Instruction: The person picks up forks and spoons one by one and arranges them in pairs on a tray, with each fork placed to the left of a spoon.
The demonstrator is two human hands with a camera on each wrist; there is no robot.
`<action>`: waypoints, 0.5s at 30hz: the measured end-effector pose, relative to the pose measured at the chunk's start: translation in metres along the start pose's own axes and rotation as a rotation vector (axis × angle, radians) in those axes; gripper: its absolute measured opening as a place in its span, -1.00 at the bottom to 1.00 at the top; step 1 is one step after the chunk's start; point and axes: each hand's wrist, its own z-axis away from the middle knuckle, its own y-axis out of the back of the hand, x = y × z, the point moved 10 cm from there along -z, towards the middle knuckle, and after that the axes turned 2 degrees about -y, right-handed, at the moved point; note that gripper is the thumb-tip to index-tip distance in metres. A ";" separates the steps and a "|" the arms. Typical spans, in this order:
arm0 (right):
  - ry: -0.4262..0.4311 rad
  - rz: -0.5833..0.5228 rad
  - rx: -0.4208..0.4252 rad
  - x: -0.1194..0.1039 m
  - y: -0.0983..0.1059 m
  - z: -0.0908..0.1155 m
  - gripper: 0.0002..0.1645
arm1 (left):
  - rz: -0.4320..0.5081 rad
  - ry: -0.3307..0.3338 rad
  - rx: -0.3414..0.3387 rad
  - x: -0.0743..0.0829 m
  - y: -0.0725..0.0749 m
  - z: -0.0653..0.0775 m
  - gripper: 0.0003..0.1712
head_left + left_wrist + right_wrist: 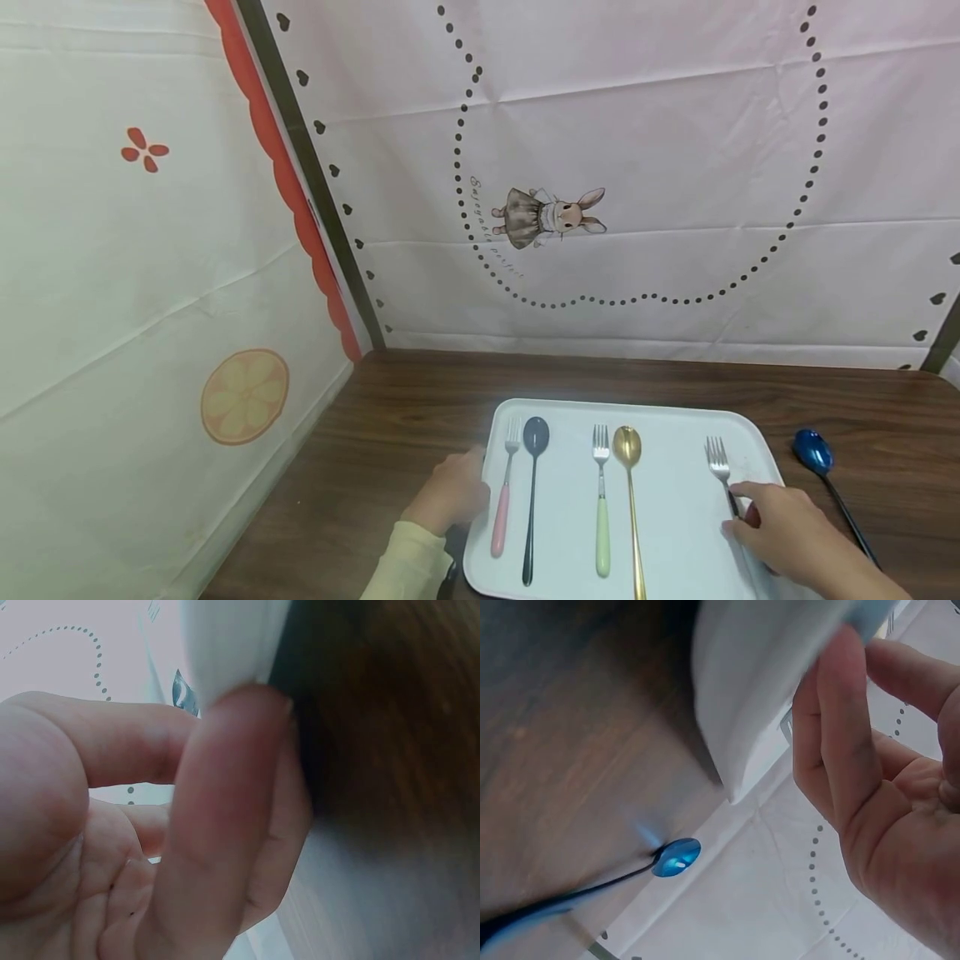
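Note:
My left hand [450, 492] grips the left edge of a white tray [555, 575], with a finger [225, 780] against the rim in the left wrist view. On the tray's right side, my right hand [783, 529] pinches a fork [717, 458] by its handle, which the fingers mostly hide. Two more forks lie on the tray, one pink-handled [500, 521] and one green-handled [602, 533]. Beside the pink one is a dark spoon [536, 437]; a gold spoon [627, 446] lies beside the green one.
A blue spoon [813, 452] with a dark handle lies on the brown wooden table [405, 417], just right of the tray. White printed cloth [637, 150] hangs behind the table, and another cloth panel [150, 292] stands along the left.

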 end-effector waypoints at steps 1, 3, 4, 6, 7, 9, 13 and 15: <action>0.009 0.008 -0.002 0.000 0.000 0.002 -0.31 | -0.002 -0.001 0.001 0.000 0.000 0.000 -0.56; 0.026 0.031 0.002 -0.001 0.001 0.006 -0.26 | -0.006 0.001 0.001 0.001 0.001 0.000 -0.56; 0.032 0.043 -0.001 0.000 0.001 0.008 -0.22 | -0.007 0.002 0.000 0.001 0.001 0.001 -0.56; 0.057 0.060 0.003 0.000 0.001 0.014 -0.19 | -0.010 0.005 -0.003 0.001 0.001 0.001 -0.55; 0.070 0.058 -0.004 0.000 0.000 0.017 -0.17 | -0.013 0.005 -0.003 0.002 0.001 0.001 -0.55; 0.093 0.029 -0.037 0.001 -0.005 0.022 -0.14 | -0.016 0.008 -0.003 0.002 0.001 0.002 -0.54; 0.196 -0.020 -0.109 -0.003 -0.014 0.029 -0.14 | -0.024 0.014 -0.002 0.002 0.000 0.002 -0.54; 0.233 -0.022 -0.122 -0.004 -0.017 0.030 -0.18 | -0.027 0.016 -0.003 0.002 0.000 0.002 -0.55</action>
